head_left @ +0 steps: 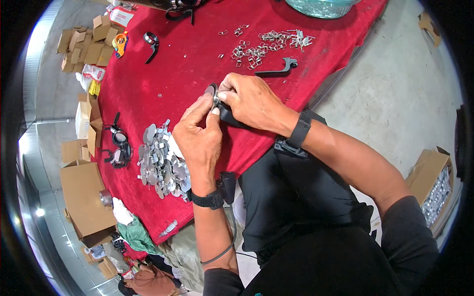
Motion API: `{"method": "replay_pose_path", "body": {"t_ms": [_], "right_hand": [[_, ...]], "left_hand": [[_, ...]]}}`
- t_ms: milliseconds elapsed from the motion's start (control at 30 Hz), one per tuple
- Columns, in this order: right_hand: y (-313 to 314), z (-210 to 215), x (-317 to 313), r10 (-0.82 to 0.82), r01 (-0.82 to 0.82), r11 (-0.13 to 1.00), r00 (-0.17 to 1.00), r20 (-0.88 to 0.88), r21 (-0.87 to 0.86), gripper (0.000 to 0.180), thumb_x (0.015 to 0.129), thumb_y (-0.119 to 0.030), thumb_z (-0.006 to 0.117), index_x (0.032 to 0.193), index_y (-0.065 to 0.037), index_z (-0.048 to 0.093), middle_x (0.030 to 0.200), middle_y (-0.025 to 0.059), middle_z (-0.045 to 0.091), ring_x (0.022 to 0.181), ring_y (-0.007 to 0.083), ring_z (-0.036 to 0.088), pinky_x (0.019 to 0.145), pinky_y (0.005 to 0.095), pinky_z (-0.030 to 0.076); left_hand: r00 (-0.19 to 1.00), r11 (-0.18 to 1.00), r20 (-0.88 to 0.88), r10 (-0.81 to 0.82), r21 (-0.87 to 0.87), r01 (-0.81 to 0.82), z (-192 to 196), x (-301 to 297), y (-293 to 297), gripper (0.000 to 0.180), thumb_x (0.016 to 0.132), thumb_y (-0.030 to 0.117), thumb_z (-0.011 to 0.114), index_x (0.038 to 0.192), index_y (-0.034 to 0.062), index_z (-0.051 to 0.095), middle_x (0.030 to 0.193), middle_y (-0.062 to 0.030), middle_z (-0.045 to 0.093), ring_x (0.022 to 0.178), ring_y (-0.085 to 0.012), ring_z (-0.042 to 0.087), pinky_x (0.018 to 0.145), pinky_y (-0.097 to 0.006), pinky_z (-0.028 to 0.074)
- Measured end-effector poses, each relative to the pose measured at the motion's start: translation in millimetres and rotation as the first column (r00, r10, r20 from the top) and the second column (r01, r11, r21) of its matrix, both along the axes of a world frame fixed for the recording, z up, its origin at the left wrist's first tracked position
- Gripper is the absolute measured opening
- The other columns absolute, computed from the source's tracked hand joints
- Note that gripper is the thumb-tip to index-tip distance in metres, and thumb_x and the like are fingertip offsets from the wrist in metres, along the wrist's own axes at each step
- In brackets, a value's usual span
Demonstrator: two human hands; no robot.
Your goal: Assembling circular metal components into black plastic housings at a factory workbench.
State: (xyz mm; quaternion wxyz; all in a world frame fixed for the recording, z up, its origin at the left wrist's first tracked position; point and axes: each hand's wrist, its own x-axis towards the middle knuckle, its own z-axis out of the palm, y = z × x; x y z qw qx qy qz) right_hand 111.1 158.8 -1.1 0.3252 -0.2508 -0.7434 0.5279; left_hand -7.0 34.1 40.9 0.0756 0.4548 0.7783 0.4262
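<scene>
Both of my hands are closed on one small assembly with a round metal disc (211, 90) and a black curved lever handle (230, 116). My left hand (200, 130) pinches it from the left near the disc. From the right, my right hand (254, 101) grips its middle with thumb and fingers, partly hiding the joint. A heap of flat grey metal discs with tabs (163, 163) lies beside my left wrist. Beyond my right hand rests a loose black lever (275, 70). Bent wire clips (252, 54) and thin metal pins (300, 39) are scattered farther back.
The red cloth (187, 54) covers the table. Several black-handled ring pieces (120, 140) lie at its left edge, another (151, 44) farther back. A clear tub (323, 7) stands at the far edge. Cardboard boxes (89, 197) line the left; a filled box (434, 187) sits right.
</scene>
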Motion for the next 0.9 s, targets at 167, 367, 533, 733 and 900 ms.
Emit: {"method": "replay_pose_path", "body": {"t_ms": [167,367,533,733,900], "right_hand": [[-1.8,4.0,-1.0,-0.014,0.014,1.0,1.0,0.028,0.001,0.031,0.102,-0.021,0.066,0.109,0.009,0.072,0.094,0.028,0.076,0.091,0.0408,0.077,0.083,0.0475,0.058],[-1.6,-0.8,1.0,0.002,0.001,0.998,0.999,-0.051,0.065,0.027,0.099,-0.022,0.068,0.101,0.005,0.071,0.093,0.0309,0.075,0.093,0.0495,0.075,0.085,0.0569,0.058],[-2.7,-3.1,6.0,0.059,-0.055,0.998,0.994,-0.094,0.039,0.023,0.1,-0.02,0.066,0.1,0.003,0.071,0.094,0.0284,0.074,0.093,0.048,0.074,0.085,0.0552,0.057],[-2.3,-11.2,4.7,0.037,0.015,0.972,0.976,-0.217,0.233,0.017,0.1,-0.012,0.068,0.106,0.004,0.072,0.095,0.02,0.074,0.088,0.0344,0.074,0.082,0.0442,0.057],[-4.0,-2.5,5.9,0.051,-0.032,0.992,0.985,-0.164,0.119,0.02,0.097,-0.017,0.07,0.1,0.003,0.072,0.095,0.0231,0.072,0.092,0.0416,0.073,0.083,0.0504,0.057]], "left_hand": [[1.0,1.0,-0.017,0.0,-0.01,0.0,1.0,0.8,-0.3,0.032,0.092,-0.003,0.076,0.124,-0.0026,0.082,0.128,-0.0235,0.08,0.124,-0.0317,0.076,0.113,-0.039,0.055],[0.999,1.0,0.046,0.016,-0.015,-0.015,3.8,5.7,-4.2,0.032,0.092,-0.004,0.075,0.123,-0.0033,0.082,0.129,-0.0233,0.079,0.127,-0.0315,0.075,0.115,-0.039,0.054],[0.999,1.0,0.035,0.002,-0.018,-0.001,1.9,2.8,-4.8,0.033,0.092,-0.003,0.075,0.124,-0.0033,0.081,0.13,-0.0231,0.079,0.126,-0.032,0.075,0.115,-0.039,0.054],[0.999,0.999,0.013,-0.031,0.008,0.031,2.0,4.8,-5.9,0.035,0.093,-0.006,0.074,0.127,-0.0022,0.081,0.134,-0.0203,0.077,0.125,-0.0258,0.074,0.109,-0.036,0.058],[0.997,0.995,0.077,0.005,0.098,-0.012,-11.9,0.4,-9.5,0.034,0.092,-0.004,0.078,0.125,0.0003,0.083,0.13,-0.0167,0.075,0.12,-0.022,0.074,0.103,-0.033,0.061]]}}
